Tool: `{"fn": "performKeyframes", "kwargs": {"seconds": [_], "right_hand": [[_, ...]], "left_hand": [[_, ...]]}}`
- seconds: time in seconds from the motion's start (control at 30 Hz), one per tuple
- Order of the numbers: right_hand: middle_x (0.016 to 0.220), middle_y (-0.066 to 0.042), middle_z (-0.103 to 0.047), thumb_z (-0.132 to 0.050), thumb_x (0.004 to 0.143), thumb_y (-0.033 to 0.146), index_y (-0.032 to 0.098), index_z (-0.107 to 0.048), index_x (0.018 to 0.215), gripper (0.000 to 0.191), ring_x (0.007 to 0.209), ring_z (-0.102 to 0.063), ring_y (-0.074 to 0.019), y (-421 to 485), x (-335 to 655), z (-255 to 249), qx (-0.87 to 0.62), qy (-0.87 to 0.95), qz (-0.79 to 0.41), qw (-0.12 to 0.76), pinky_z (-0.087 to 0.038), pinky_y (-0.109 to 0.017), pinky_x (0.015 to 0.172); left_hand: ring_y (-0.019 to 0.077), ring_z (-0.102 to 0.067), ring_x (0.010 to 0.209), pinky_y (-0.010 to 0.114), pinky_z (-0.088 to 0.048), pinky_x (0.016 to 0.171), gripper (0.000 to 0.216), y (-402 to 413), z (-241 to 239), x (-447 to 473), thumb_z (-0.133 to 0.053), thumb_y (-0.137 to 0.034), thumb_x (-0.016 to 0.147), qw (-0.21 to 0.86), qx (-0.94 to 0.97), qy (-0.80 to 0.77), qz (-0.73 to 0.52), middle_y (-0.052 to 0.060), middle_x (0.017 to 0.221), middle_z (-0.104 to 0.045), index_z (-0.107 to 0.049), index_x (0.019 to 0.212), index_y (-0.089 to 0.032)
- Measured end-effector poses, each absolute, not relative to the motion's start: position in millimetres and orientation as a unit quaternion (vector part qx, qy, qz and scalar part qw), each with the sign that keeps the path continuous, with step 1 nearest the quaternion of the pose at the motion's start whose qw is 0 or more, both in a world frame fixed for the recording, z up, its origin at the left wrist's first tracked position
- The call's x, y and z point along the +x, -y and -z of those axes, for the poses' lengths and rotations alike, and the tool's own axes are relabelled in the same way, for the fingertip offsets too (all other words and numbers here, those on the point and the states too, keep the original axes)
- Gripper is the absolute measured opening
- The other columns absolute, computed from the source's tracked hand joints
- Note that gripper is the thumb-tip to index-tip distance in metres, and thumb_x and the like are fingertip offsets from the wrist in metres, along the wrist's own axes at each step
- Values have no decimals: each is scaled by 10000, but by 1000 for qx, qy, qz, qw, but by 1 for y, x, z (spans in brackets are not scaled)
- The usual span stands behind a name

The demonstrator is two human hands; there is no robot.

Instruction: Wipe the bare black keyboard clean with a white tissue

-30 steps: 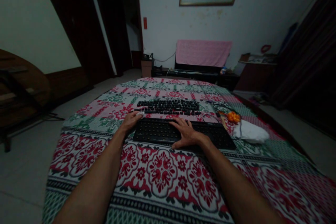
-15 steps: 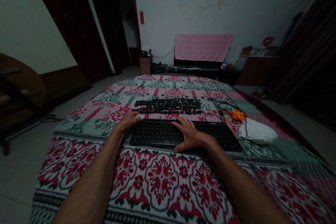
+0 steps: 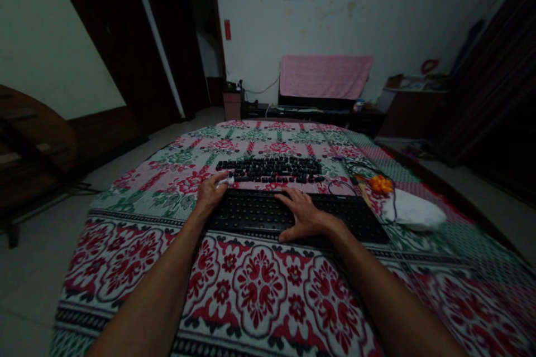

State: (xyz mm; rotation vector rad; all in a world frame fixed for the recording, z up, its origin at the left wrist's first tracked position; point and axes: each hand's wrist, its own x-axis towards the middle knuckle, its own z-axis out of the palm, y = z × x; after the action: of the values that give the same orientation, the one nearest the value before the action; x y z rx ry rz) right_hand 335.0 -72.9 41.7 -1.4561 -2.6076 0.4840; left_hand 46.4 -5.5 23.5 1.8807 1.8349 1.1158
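A black keyboard base (image 3: 251, 213) with its keycaps off lies on a patterned bedspread (image 3: 259, 284). My right hand (image 3: 302, 215) rests flat on the middle of the base, fingers spread. At the base's far left corner my left hand (image 3: 213, 191) is closed on a small white object (image 3: 228, 181), perhaps a wipe or swab. Rows of loose black keycaps (image 3: 270, 168) are laid out just beyond the base.
A dark cable (image 3: 355, 170), an orange item (image 3: 380, 184) and a white bundle (image 3: 414, 210) lie right of the keyboard base. A pink cloth (image 3: 324, 76) covers something by the far wall. Bare floor runs along the bed's left side.
My left hand has shifted slightly right, from just off the base's left corner onto it, still pinching the white object. My right hand has stayed put.
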Motion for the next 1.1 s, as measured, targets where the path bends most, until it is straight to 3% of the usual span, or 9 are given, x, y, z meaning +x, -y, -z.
{"fn": "performKeyframes", "kwargs": {"seconds": [0.17,0.4,0.53,0.87,1.1], "right_hand": [[1473,-158,-113,-669,451,698,212,-247,1405,1151,1346,-33,-372,72,336,-41,-480,859,-168,57,-40,-549,1061],[1464,-161,-142,-671,459,691,200,-261,1399,1136,1346,-61,-359,73,335,-43,-477,862,-160,60,-35,-540,1067],[1472,-157,-119,-667,476,684,204,-238,1408,1133,1349,-41,-359,74,335,-42,-476,863,-160,54,-35,-545,1066],[1464,-141,-143,-657,458,714,218,-252,1401,1140,1341,-70,-361,74,335,-41,-476,863,-154,63,-52,-543,1067],[1467,-138,-131,-649,463,723,227,-241,1405,1140,1342,-58,-365,73,336,-40,-475,864,-156,65,-59,-550,1064]], "left_hand": [[203,-581,861,294,-419,801,277,4,-28,54,-514,-349,703,130,749,-577,-298,50,899,-674,-687,847,-188],[199,-582,714,259,-407,616,402,8,-34,54,-527,-477,691,258,733,-567,-272,15,749,-667,-682,902,-172],[200,-574,683,252,-380,581,299,2,-35,60,-555,-396,651,212,717,-617,-245,32,681,-649,-688,780,-160],[131,-476,503,228,-324,498,72,-11,-49,86,-568,-189,520,255,644,-693,-200,-24,490,-505,-594,580,-159],[101,-434,470,208,-310,466,121,-5,-48,76,-554,-242,523,304,626,-675,-244,-46,487,-480,-568,611,-160]]}}
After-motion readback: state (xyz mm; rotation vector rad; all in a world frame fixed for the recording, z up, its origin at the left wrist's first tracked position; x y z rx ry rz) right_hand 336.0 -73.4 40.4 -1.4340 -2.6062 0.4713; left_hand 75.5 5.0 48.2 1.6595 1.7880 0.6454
